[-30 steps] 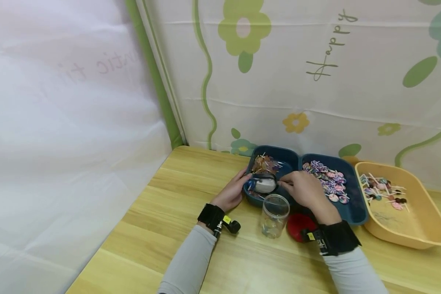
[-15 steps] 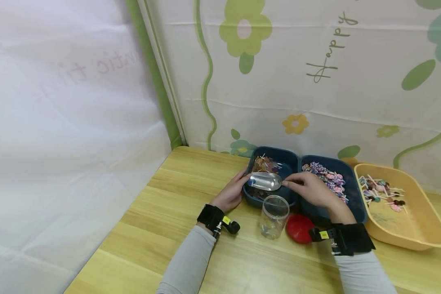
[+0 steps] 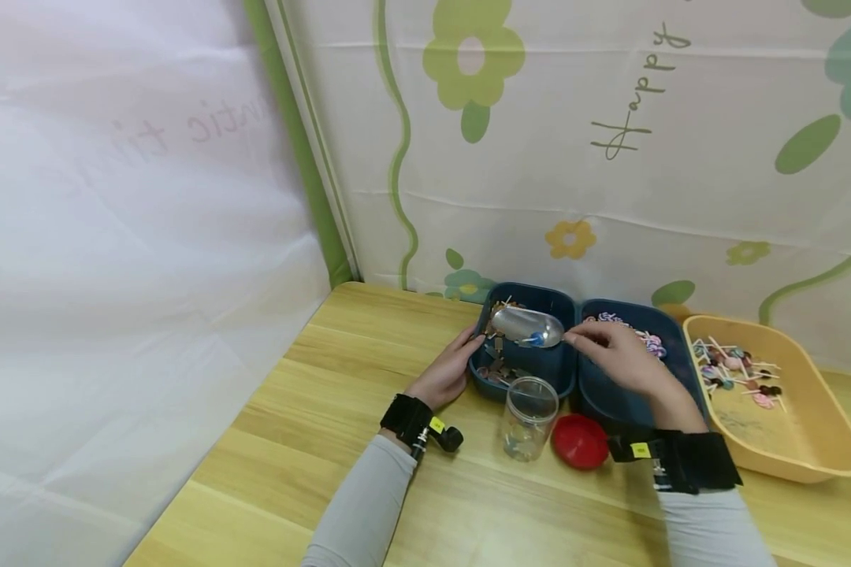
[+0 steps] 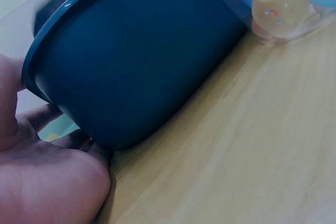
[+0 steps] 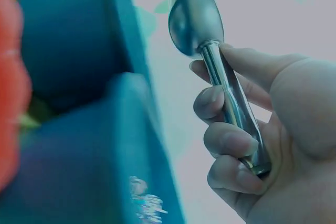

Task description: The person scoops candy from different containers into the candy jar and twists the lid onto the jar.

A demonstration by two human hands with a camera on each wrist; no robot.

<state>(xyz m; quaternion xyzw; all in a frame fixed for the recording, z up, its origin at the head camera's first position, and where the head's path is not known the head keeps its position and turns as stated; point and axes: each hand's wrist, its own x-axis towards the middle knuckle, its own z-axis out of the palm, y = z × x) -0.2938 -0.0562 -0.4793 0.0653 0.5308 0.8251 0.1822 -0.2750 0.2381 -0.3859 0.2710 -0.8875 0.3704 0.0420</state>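
Head view: scoop [image 3: 525, 324] over leftmost bin [image 3: 544, 364], jar [image 3: 530, 421] outside near rim [image 3: 488, 386]

Those sleeves [image 3: 365, 500] are pale grey, and both black wristbands [image 3: 404, 417] carry a small black camera [image 3: 451, 439] and yellow label [image 3: 436, 424].

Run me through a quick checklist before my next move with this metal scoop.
1. Metal scoop secure: ok, gripped by the right hand.
2. Scoop loaded: ok, a small blue piece shows in it.
3. Exact number of pieces in the scoop: cannot tell.
4. Left navy bin steadied: ok, the left hand holds its side.
5. Clear jar uncovered: ok, the red lid lies beside it.
6. Scoop above the jar: not ok, it is over the left bin.
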